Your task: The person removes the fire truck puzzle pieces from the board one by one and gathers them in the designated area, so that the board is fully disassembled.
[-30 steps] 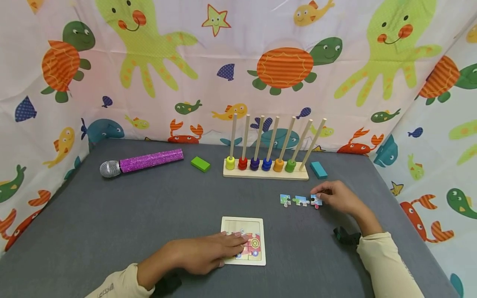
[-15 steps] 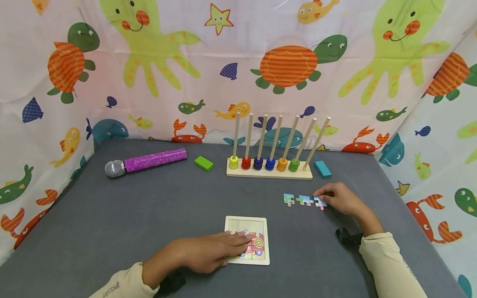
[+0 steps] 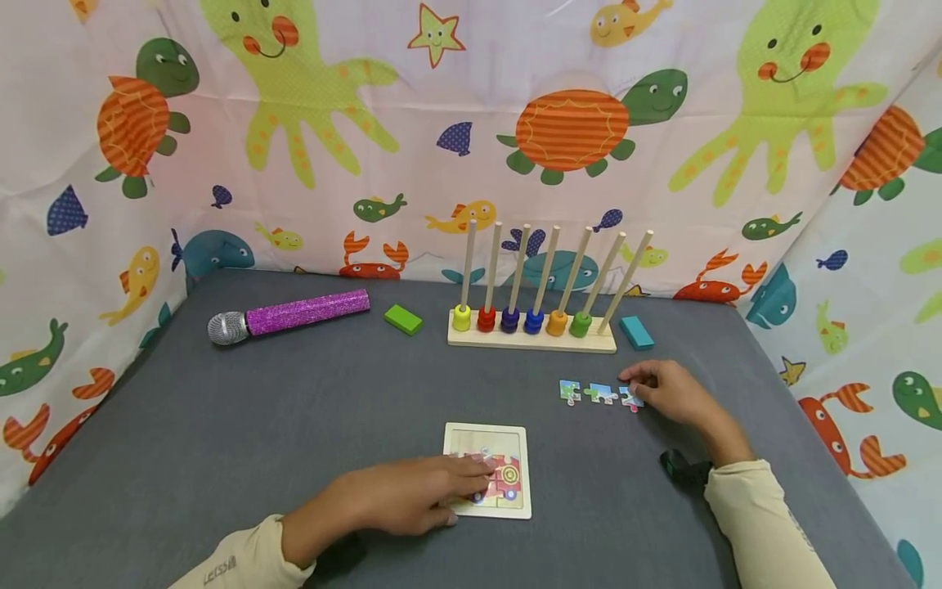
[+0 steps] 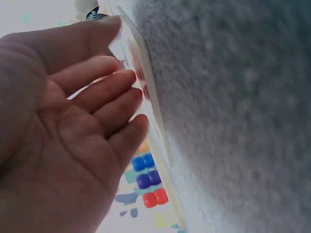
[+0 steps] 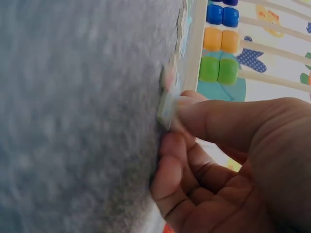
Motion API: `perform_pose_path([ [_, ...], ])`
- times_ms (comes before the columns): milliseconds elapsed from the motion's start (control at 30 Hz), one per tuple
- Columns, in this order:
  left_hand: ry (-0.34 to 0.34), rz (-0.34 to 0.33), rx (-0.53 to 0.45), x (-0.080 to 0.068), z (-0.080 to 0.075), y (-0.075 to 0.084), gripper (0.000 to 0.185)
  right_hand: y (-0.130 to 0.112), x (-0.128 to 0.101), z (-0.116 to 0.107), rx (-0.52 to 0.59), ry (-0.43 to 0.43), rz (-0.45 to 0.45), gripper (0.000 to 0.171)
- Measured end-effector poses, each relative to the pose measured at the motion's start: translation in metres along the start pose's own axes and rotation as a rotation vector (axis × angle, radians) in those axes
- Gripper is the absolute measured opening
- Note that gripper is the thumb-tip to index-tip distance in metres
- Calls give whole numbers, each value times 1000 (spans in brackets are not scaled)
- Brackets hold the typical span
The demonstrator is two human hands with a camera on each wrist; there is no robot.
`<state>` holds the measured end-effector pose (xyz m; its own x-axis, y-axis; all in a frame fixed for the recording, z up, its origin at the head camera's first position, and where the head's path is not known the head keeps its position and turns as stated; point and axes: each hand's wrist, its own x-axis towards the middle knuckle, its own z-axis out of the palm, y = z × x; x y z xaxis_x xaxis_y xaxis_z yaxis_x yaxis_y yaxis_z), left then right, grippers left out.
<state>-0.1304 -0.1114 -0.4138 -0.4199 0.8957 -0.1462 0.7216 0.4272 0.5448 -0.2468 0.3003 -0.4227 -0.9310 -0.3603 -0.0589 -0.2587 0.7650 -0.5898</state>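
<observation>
A wooden tray puzzle (image 3: 471, 439) with a red vehicle picture lies near the table's front. Across its left part rests my left hand (image 3: 412, 491), fingers extended and fingertips on the picture; the left wrist view shows the same fingers (image 4: 114, 92) meeting the tray. To the right, three loose jigsaw pieces lie in a row: a left piece (image 3: 570, 392), a middle piece (image 3: 601, 393) and a right piece (image 3: 629, 398). My right hand (image 3: 673, 395) pinches the right piece at its edge, thumb on top and other fingers curled, partly covering it.
Behind the pieces stands a wooden bead abacus (image 3: 530, 342) with upright rods. A teal block (image 3: 636, 333) lies at its right, a green block (image 3: 403, 319) at its left. A purple glitter microphone (image 3: 294, 316) lies further left. A patterned cloth (image 3: 456, 98) borders the table.
The head view has shifted slightly. The right piece has turned a little at my right fingertips. My left hand stays on the tray puzzle.
</observation>
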Motion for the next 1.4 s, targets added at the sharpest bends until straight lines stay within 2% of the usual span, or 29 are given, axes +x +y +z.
perform_pose_path([
  [133, 42, -41, -3, -2, -3, -2, 49, -1, 0, -1, -16, 16, 10, 18],
  [267, 85, -119, 46, -5, -7, -3, 52, -10, 1, -3, -50, 65, -10, 18],
  [467, 79, -267, 104, -10, -12, -6, 63, -39, 0, 5, -55, 62, -73, 18],
  [567, 85, -308, 122, -11, -14, -8, 66, -52, 0, 12, -57, 50, -119, 18],
  [767, 79, -347, 86, -10, -18, -10, 66, -72, -2, 27, -43, 38, -227, 13],
  [933, 59, -358, 60, -9, -20, -11, 65, -87, -5, 46, -5, -39, -306, 13],
  [1100, 63, -332, 88, -5, -18, -12, 64, -106, -7, 61, 35, -122, -314, 15],
  [1200, 62, -341, 114, -2, -17, -11, 64, -117, -8, 69, 67, -157, -328, 16],
  [1400, 70, -344, 140, 0, -16, -12, 70, -131, -10, 83, 105, -222, -398, 16],
])
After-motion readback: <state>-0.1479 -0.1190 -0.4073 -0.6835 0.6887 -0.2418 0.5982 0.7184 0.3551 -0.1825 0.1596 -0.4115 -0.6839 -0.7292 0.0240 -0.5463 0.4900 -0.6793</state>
